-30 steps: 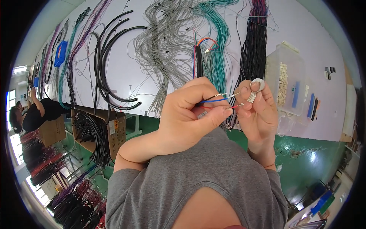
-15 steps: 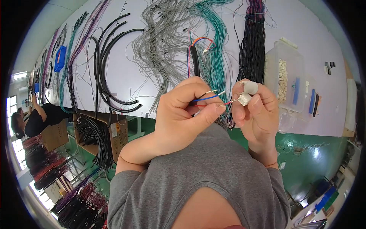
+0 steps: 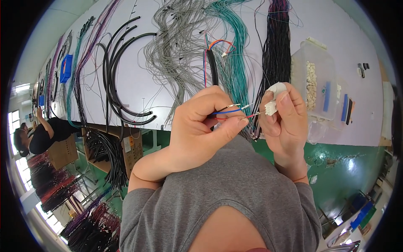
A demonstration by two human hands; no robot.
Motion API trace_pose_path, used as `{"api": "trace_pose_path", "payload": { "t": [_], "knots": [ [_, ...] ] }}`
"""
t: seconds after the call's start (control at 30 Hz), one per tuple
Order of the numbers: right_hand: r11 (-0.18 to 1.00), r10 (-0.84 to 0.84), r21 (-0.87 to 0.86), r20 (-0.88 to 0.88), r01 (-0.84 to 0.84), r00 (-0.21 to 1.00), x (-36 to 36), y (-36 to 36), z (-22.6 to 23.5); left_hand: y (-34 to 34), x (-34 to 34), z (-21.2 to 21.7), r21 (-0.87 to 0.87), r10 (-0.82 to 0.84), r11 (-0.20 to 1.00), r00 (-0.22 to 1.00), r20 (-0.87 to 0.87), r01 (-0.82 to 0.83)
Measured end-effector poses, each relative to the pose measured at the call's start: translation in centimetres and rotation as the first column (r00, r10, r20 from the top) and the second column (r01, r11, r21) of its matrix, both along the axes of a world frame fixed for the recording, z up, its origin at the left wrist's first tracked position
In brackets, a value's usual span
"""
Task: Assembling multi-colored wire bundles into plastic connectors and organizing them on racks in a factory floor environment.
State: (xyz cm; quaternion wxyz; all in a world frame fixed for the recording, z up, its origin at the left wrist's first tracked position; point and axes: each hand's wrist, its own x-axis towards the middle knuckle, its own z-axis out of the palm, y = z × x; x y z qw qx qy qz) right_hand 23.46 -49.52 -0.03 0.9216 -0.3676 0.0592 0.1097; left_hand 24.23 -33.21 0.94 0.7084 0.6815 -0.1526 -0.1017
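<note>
Three thin wires show in the left hand (image 3: 201,122), which I see pinched narrow on them between thumb and fingers: one black wire (image 3: 224,108), one blue wire (image 3: 231,111) and one red wire (image 3: 251,116). All three run roughly left to right, their bare metal ends pointing to the right; the red one lies lowest and aims at the single white connector housing (image 3: 270,108). From my view I cannot tell whether its tip touches the housing. That housing sits in front of the chest, near the bench edge, gripped by the fingertips of the right hand (image 3: 287,119), one finger of which wears a white wrap (image 3: 277,87). I read its notched end as facing left, toward the wires; fingers hide too much for me to judge its long axis. On the bench (image 3: 357,122) I count one black-sheathed cable (image 3: 213,71) running nearly straight away from the hands, one grey wire bundle (image 3: 174,54), one teal wire bundle (image 3: 237,46), one black wire bundle (image 3: 277,54), and one clear plastic bin (image 3: 302,63) holding many white connectors (image 3: 311,86) and one blue strip (image 3: 326,95). One co-worker (image 3: 54,134) is at the far left.
</note>
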Motion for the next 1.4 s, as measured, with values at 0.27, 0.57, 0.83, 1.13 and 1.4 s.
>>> {"api": "trace_pose_path", "payload": {
  "t": [0.27,0.57,0.83,1.13,1.4],
  "knots": [
    [0.997,-0.058,-0.046,0.019,0.059,0.998,-0.2,0.2,0.1,0.0,0.0,0.0,0.021,0.008,1.0,0.999,0.042,-0.009],
    [0.846,-0.092,-0.496,0.227,0.197,0.969,-0.5,0.2,0.7,-0.1,-0.1,0.3,0.093,0.048,0.994,0.993,0.105,-0.058],
    [0.85,-0.04,-0.517,0.127,0.101,0.991,-0.5,-0.1,1.1,0.0,-0.1,0.0,0.142,0.031,0.989,0.989,0.147,-0.052],
    [0.882,-0.009,-0.465,0.14,0.074,0.99,-0.7,0.5,0.5,0.2,-0.2,-0.2,0.089,0.039,0.995,0.992,0.121,-0.05],
    [0.84,0.058,-0.539,0.205,0.063,0.977,-0.7,0.2,0.6,0.2,-0.1,-0.5,0.117,0.04,0.991,0.99,0.134,-0.056]
  ]
}}
